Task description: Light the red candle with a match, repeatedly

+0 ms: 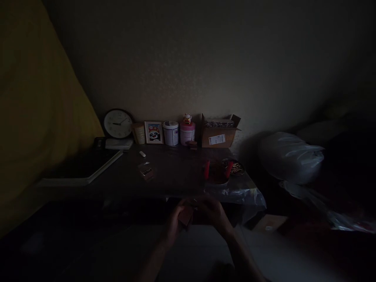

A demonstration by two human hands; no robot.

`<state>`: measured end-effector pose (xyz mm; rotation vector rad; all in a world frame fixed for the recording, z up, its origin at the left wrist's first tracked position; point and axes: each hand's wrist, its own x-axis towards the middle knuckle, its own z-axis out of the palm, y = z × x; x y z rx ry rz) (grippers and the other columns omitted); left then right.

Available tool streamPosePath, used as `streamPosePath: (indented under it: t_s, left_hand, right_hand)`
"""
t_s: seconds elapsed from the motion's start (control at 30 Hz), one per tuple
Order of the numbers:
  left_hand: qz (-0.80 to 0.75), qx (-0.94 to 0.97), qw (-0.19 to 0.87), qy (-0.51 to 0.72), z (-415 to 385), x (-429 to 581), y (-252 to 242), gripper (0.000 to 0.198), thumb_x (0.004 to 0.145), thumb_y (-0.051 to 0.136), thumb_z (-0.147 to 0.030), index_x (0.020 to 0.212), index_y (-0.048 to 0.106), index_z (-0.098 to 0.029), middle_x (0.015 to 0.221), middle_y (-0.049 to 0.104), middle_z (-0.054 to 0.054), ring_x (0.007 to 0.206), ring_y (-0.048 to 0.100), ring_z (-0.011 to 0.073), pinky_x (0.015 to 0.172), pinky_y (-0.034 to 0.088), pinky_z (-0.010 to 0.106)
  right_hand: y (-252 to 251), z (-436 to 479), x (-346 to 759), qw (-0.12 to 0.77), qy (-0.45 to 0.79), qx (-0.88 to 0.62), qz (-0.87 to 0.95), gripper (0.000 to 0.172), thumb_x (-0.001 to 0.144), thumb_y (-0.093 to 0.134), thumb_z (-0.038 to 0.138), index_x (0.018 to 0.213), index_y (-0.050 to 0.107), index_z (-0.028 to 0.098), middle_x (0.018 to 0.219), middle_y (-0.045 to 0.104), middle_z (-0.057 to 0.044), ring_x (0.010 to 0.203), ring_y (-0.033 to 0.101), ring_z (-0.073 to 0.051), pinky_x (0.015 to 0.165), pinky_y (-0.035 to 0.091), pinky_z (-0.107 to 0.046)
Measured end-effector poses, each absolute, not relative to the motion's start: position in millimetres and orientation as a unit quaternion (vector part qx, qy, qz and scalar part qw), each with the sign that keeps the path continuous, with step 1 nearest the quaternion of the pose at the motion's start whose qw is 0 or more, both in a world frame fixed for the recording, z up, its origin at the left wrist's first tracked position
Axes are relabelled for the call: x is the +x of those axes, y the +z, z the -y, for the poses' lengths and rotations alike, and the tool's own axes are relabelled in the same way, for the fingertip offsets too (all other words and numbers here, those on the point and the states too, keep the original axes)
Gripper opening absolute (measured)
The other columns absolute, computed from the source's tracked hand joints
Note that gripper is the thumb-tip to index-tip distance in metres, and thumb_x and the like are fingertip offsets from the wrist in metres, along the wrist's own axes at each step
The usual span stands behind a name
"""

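In front of the table's near edge, my left hand (174,221) is closed around a small reddish-brown box-shaped thing (185,216). My right hand (216,214) is close beside it, its fingers bent in toward the left fingertips. Tiny pale bits show between the two hands, too dark and small to name. What the right fingers hold, if anything, is hidden in shadow. On the tabletop beyond lies a clear plastic packet (147,171) with a brown piece in it. A small white oblong thing (142,154) lies behind the packet.
Along the wall stand a round clock (118,123), a framed panda picture (154,132), a white tin (170,133), a pink canister (187,135) and an open cardboard box (217,137). Two upright red pieces (206,170) and a bowl of thin sticks (237,168) sit at right.
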<state>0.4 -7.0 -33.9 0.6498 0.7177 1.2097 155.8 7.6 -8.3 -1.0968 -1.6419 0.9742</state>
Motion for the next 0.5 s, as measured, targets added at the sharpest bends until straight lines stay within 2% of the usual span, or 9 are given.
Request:
streamPosePath:
  t_s: [0.13, 0.3, 0.37, 0.43, 0.5]
  left_hand:
    - [-0.336, 0.288, 0.714, 0.543, 7.8, 0.1, -33.3, 0.033, 0.075, 0.050, -0.030, 0.104, 0.060, -0.018, 0.069, 0.064, 0.001, 0.051, 0.051, 0.0118, 0.047, 0.034, 0.022]
    - [-0.363, 0.302, 0.690, 0.549, 6.0, 0.4, -36.3, 0.040, 0.071, 0.052, -0.032, 0.107, 0.059, -0.017, 0.072, 0.065, 0.002, 0.054, 0.053, 0.0132, 0.040, 0.030, 0.021]
    - [-0.370, 0.317, 0.683, 0.543, 5.0, 0.6, -40.8, 0.043, 0.071, 0.053, -0.034, 0.110, 0.058, -0.017, 0.072, 0.066, 0.002, 0.053, 0.054, 0.0134, 0.040, 0.032, 0.021]
    - [-0.368, 0.332, 0.675, 0.546, 4.0, 1.1, -45.8, 0.042, 0.071, 0.055, -0.035, 0.110, 0.059, -0.018, 0.078, 0.068, 0.002, 0.061, 0.059, 0.0153, 0.049, 0.041, 0.023]
    - [-0.356, 0.342, 0.665, 0.560, 2.9, 2.5, -49.9, 0.037, 0.070, 0.058, -0.035, 0.103, 0.063, -0.019, 0.088, 0.070, 0.003, 0.081, 0.062, 0.0187, 0.069, 0.047, 0.027]
  right_hand:
    - [-3.8, -6.0, 154.1, 0.460, 0.450, -0.425, 0.637, 0.022, 0.082, 0.054, 0.034, 0.091, 0.064, 0.017, 0.088, 0.069, -0.005, 0.083, 0.063, -0.019, 0.074, 0.050, -0.029]
    - [0.1, -4.7, 154.7, 0.458, 0.300, -0.423, 0.722, 0.017, 0.083, 0.053, 0.026, 0.091, 0.067, 0.019, 0.091, 0.066, -0.005, 0.087, 0.061, -0.018, 0.078, 0.048, -0.030]
    - [2.0, -3.2, 153.7, 0.446, 0.254, -0.409, 0.754, 0.017, 0.082, 0.052, 0.020, 0.091, 0.067, 0.021, 0.093, 0.065, -0.005, 0.089, 0.060, -0.017, 0.079, 0.047, -0.029]
    - [3.0, -1.5, 152.5, 0.425, 0.229, -0.394, 0.782, 0.020, 0.083, 0.050, 0.016, 0.092, 0.067, 0.021, 0.095, 0.064, -0.006, 0.090, 0.059, -0.016, 0.079, 0.047, -0.028]
    - [3.1, 0.0, 151.7, 0.400, 0.213, -0.385, 0.804, 0.022, 0.082, 0.049, 0.013, 0.093, 0.066, 0.021, 0.096, 0.063, -0.006, 0.089, 0.059, -0.016, 0.078, 0.047, -0.026]
